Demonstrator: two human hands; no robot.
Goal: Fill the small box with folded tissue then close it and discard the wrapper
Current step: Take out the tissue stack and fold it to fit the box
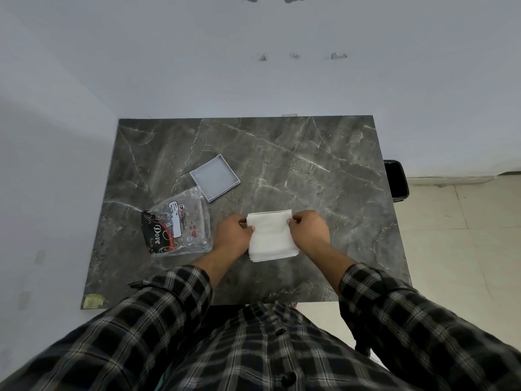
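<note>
The stack of folded tissue (272,237) lies on the dark marble bench (310,165), near its front edge, and I take this stack as the landmark. The left hand (234,235) pinches the left edge of the top sheet with closed fingers, and the right hand (308,231) pinches the right edge in the same way. The far part of the top sheet looks lifted or folded a little, while the lower sheets rest flat on the bench.

Behind the stack and to its left lies a shallow grey square tray (214,177), open side up. I cannot tell if it is the small box itself or only its lid; no other box part is visible. Just left of the stack, touching the corner of the grey piece, lies the clear plastic wrapper (177,225) with a dark printed label; it looks empty. To the right of the stack, beyond the edge of the bench, a black bin (396,179) stands on the floor.

In my judgement the step now is folding or picking up the tissue, so filling, closing and discarding are not yet done. The risks I see: the sheets are thin and loose, so a lift by two edges only can leave lower sheets behind or let the stack fan out. If the fold is bigger than the grey piece, the tissue will bulge and the closing may fail. The light wrapper can also slide off the bench if a sleeve brushes it.
</note>
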